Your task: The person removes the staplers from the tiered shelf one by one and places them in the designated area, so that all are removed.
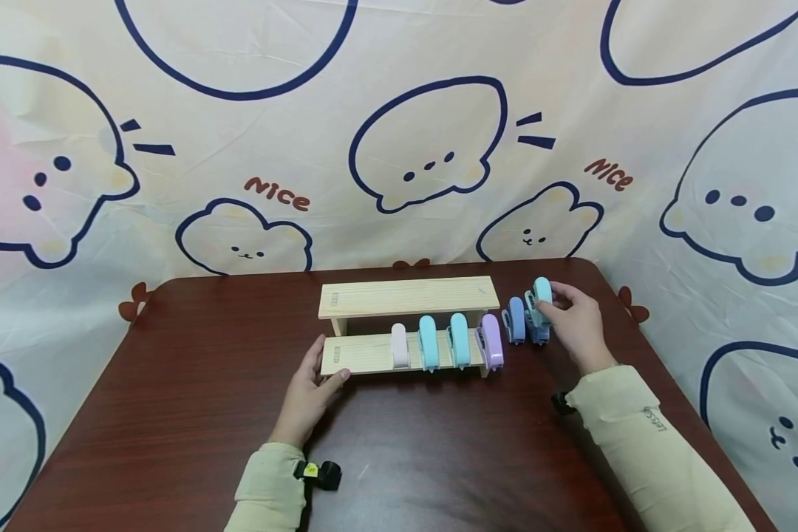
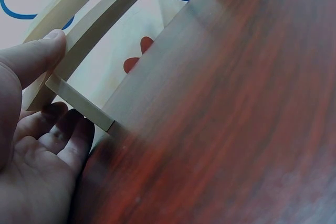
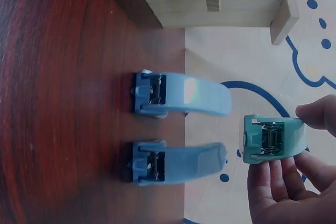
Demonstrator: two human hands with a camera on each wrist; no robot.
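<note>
1. The right hand [image 1: 575, 329] pinches a turquoise tool [image 3: 275, 140], which resembles a small stapler; the thumb is on one side and the fingers on the other.
2. This tool has a rounded, smooth cover, and its opening shows dark metal parts like a coil. It is in the air, to the right of the wooden stand [image 1: 359, 355], apart from the other tools.
3. Near it, lower, a first blue tool [image 3: 197, 95] and a second blue tool [image 3: 194, 163] stand upright on the table, side by side with a gap. Their covers are long, curved and a little shiny.
4. The left hand [image 1: 304, 403] grips the left end of the stand's lower step, with the thumb at the front edge.
5. On this step, from left to right, stand a whitish tool [image 1: 400, 346], two more turquoise ones and a purple tool [image 1: 490, 341] at the right end.
6. Everything is on a dark reddish-brown table [image 1: 173, 414].
</note>
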